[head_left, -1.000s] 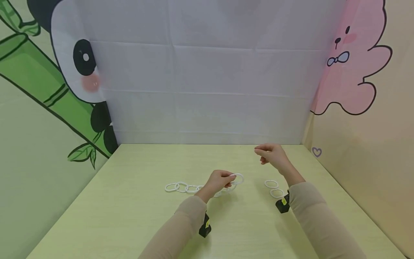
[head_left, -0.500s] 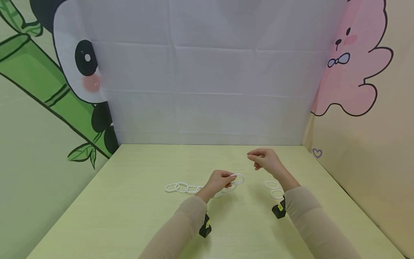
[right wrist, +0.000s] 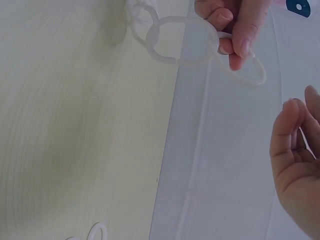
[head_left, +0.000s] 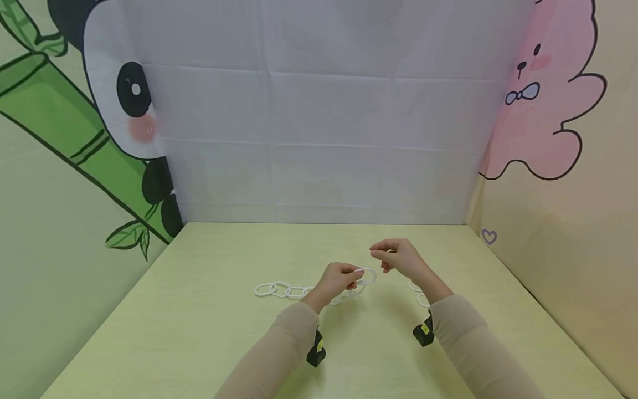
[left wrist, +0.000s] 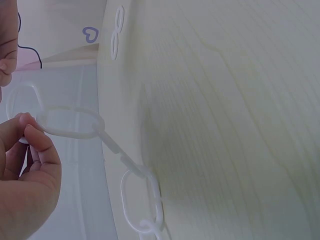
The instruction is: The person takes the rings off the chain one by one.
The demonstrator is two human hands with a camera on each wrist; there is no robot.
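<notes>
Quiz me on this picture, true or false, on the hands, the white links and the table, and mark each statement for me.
1. The left hand pinches a white oval plastic-looking link. True.
2. The right hand grips a link too. False: no link shows in it.
3. Part of the white linked chain rests on the pale wood-grained table. True.
4. That table is black. False: it is pale.
5. Two loose white ovals lie apart from the chain. True.

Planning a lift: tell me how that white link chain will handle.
The white link chain is probably floppy: it bends at its joints between the left hand and table. It's likely light, since a fingertip pinch holds its end. Raised links look stiff, keeping oval outlines.
</notes>
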